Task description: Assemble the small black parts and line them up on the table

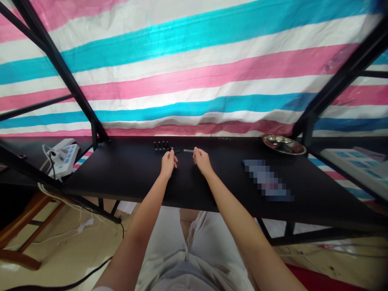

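My left hand (pixel 168 163) is closed above the black table, with a slim dark piece (pixel 178 152) showing past its fingertips; what kind it is I cannot make out. Closed in a pinch, my right hand (pixel 201 159) holds a thin, clear whitish tube (pixel 188 150) that points left toward the dark piece. The two are apart, with a small gap between them. Just beyond my left hand stand several small black cylinders (pixel 160 146) with pale marks. Several tiny pale pieces (pixel 224 139) lie in a row near the table's back edge.
A round metal dish (pixel 283 145) sits at the back right of the black table (pixel 121 173). In front of it lies a bluish, pixelated flat item (pixel 266 180). At left is a white power strip (pixel 66 158) with cables. Black metal posts (pixel 60 68) frame striped sheeting (pixel 194 76).
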Action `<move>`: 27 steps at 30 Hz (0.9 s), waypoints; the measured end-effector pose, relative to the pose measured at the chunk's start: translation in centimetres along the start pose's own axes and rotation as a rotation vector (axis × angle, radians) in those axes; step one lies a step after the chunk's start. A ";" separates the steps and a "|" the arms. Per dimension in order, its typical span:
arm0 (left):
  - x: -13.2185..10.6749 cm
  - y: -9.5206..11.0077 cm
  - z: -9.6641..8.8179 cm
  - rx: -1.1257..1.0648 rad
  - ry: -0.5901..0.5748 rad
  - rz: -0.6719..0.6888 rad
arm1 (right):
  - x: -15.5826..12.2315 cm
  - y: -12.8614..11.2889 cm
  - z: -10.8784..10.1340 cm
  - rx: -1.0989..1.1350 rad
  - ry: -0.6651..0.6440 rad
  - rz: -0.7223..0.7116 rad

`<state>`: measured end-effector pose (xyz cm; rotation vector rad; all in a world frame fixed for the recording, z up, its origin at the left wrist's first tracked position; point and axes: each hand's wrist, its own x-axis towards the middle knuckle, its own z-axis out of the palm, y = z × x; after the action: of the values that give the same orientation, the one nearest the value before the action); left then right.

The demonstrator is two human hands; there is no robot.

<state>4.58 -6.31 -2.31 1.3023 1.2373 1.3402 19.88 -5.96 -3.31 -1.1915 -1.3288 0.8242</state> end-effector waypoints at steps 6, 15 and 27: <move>-0.4 0.0 0.3 0.037 -0.184 -0.011 | 0.0 -0.6 0.0 -0.027 0.052 -0.087; -0.2 0.3 0.0 -0.051 -0.167 -0.021 | -0.5 -0.5 0.5 -0.031 -0.246 -0.066; -0.3 0.0 0.1 0.026 -0.213 0.021 | -0.5 -1.1 0.0 -0.069 -0.340 -0.052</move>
<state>4.67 -6.59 -2.40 1.4394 1.1000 1.1695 19.66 -6.75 -2.41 -1.0968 -1.6688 0.9803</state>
